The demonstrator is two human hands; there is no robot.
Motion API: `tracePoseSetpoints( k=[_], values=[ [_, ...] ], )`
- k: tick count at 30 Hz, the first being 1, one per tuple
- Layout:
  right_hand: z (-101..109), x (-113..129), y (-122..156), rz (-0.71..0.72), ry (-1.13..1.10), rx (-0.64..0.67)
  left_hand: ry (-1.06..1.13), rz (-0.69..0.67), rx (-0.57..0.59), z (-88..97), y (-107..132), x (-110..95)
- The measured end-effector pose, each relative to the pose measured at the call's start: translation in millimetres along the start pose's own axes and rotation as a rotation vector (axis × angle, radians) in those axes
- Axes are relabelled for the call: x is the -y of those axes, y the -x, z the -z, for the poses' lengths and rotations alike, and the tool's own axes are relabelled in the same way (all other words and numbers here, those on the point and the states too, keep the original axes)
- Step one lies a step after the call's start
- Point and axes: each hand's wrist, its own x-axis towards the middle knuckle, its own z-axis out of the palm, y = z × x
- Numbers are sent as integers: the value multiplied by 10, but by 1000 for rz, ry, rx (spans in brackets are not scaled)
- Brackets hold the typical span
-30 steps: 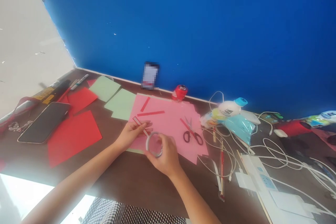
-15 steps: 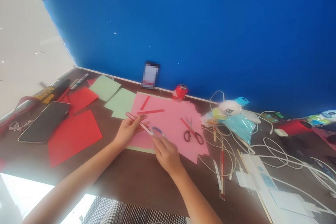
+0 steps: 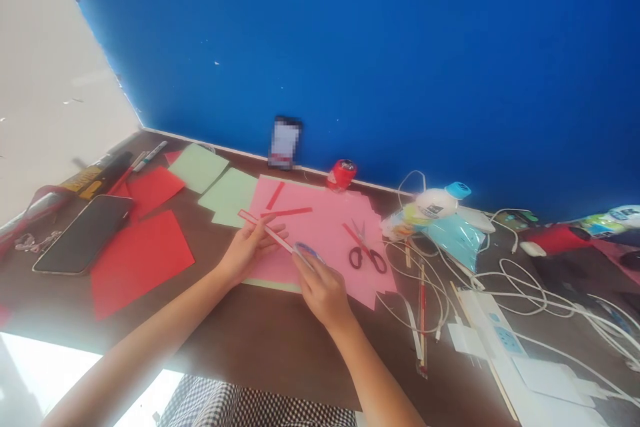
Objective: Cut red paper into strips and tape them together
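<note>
Between thumb and fingers, my left hand (image 3: 249,243) pinches a narrow red paper strip (image 3: 277,237) with a white band along it. The strip slants down to the right, toward my other hand. My right hand (image 3: 323,287) is closed around a roll of tape (image 3: 309,252) with a blue ring, mostly hidden by the fingers. Both hands hover over a stack of pink paper sheets (image 3: 330,227). On the pink sheets lie two loose red strips (image 3: 287,211) and, to the right, dark-handled scissors (image 3: 367,250) with another red strip under them.
Red sheets (image 3: 145,263), pale green sheets (image 3: 197,168) and a dark phone (image 3: 83,233) lie to the left. A red jar (image 3: 342,175) and an upright phone (image 3: 285,142) stand at the back. Rightward are a white bottle (image 3: 435,205), tangled cables (image 3: 525,290) and a power strip (image 3: 505,337).
My right hand has shifted slightly right with the tape roll, and a little more of the strip shows between my hands. My left hand stays nearly in place.
</note>
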Motion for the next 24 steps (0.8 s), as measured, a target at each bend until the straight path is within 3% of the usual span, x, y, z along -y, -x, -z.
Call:
tracePoseSetpoints(
  k=[5, 12, 24],
  values=[
    [11, -17, -12, 30, 21, -49, -56, 59, 137, -65, 47, 75],
    [-20, 3, -10, 81, 71, -48, -91, 57, 17, -73, 60, 78],
    [-15, -15, -21, 191, 220, -168, -72, 46, 2, -43, 73, 18]
  ],
)
